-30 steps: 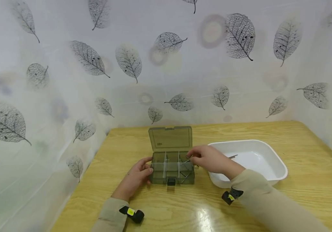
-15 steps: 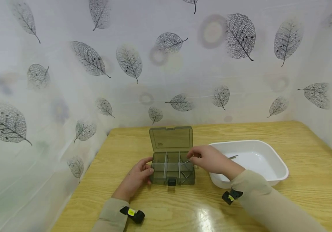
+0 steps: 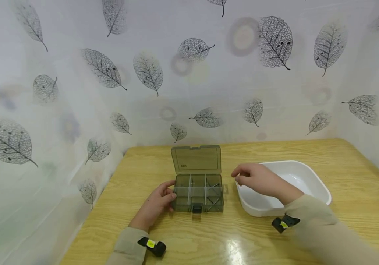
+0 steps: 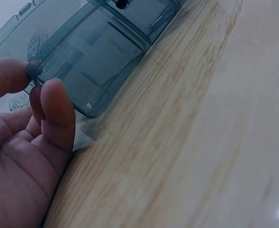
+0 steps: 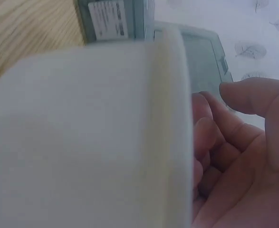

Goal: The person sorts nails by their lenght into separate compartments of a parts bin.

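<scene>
A smoky transparent compartment box (image 3: 197, 191) stands on the table with its lid (image 3: 197, 159) raised at the back. My left hand (image 3: 158, 202) holds the box's left end; the left wrist view shows thumb and fingers at its corner. Several thin metal pieces (image 3: 213, 201) lie in the right-hand compartments, some crossing; their exact kind is too small to tell. My right hand (image 3: 259, 179) hangs over the left rim of a white plastic tub (image 3: 315, 180). Its fingers are loosely bent, with nothing seen between them. In the right wrist view the tub wall (image 5: 91, 133) hides part of that hand.
The wooden table (image 3: 189, 239) carries the box and the tub, with a narrow gap between them. A leaf-patterned sheet (image 3: 209, 73) hangs behind and along the sides. A white label (image 5: 108, 20) shows on the box in the right wrist view.
My right hand has withdrawn from the box's right compartments, moving right to the tub. The metal piece at its fingertips is now out of them. My left hand stays at the box.
</scene>
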Motion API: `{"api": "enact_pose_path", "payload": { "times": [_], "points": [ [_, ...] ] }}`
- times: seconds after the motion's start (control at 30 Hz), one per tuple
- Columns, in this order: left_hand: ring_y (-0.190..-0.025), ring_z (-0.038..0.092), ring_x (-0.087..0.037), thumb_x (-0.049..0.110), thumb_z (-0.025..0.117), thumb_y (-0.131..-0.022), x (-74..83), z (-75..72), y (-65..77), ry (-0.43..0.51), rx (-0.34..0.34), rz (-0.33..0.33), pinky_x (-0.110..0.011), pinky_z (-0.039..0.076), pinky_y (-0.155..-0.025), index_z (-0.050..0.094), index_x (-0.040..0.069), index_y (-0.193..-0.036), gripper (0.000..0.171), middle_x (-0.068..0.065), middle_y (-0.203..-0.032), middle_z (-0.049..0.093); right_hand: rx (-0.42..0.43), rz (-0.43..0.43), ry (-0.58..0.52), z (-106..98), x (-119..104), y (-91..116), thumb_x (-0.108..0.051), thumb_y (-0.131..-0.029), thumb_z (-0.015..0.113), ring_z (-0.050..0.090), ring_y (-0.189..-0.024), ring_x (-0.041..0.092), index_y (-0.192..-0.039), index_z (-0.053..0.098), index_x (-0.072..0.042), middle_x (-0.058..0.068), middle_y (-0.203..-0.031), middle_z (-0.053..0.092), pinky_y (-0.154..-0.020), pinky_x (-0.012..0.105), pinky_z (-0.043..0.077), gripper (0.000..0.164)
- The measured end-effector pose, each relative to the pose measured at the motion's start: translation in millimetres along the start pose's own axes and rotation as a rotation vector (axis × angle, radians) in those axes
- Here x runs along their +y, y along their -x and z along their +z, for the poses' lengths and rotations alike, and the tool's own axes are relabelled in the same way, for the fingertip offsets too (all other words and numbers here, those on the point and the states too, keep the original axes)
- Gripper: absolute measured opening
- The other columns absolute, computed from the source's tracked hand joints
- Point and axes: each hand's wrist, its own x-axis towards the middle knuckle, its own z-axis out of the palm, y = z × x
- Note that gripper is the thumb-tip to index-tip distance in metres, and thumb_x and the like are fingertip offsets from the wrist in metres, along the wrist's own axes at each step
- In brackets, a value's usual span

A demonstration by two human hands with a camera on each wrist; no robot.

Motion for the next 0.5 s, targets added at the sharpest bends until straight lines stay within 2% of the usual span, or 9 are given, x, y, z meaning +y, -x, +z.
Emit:
{"api": "enact_pose_path", "payload": {
  "times": [0.13, 0.3, 0.5],
  "points": [
    [-0.081, 0.055, -0.024, 0.012, 0.059, -0.102, 0.1, 0.2, 0.3, 0.001, 0.000, 0.003, -0.035, 0.056, -0.068, 0.037, 0.006, -0.154, 0.057, -0.015, -0.108, 0.052, 0.000, 0.019, -0.002, -11.6, 13.0, 8.9, -0.023, -0.102, 0.060, 0.063, -0.077, 0.022, -0.120, 0.069, -0.010, -0.001, -0.095, 0.070, -0.067, 0.037, 0.051, 0.025],
    [-0.081, 0.055, -0.024, 0.012, 0.060, -0.102, -0.9, -0.4, 0.0, 0.004, 0.001, 0.005, -0.034, 0.056, -0.067, 0.037, 0.006, -0.154, 0.057, -0.015, -0.107, 0.052, 0.021, 0.027, 0.083, -22.9, 32.8, 19.2, -0.022, -0.099, 0.063, 0.058, -0.081, 0.015, -0.116, 0.071, -0.010, -0.001, -0.092, 0.068, -0.070, 0.035, 0.048, 0.021],
    [-0.081, 0.055, -0.024, 0.013, 0.060, -0.102, -1.0, 0.2, 0.4, 0.002, 0.003, 0.003, -0.035, 0.057, -0.067, 0.037, 0.006, -0.154, 0.058, -0.015, -0.108, 0.052, 0.019, 0.014, 0.135, -30.3, 58.7, 28.6, -0.015, -0.095, 0.067, 0.056, -0.081, 0.012, -0.110, 0.073, -0.011, -0.006, -0.089, 0.064, -0.069, 0.031, 0.047, 0.017]
  ]
}}
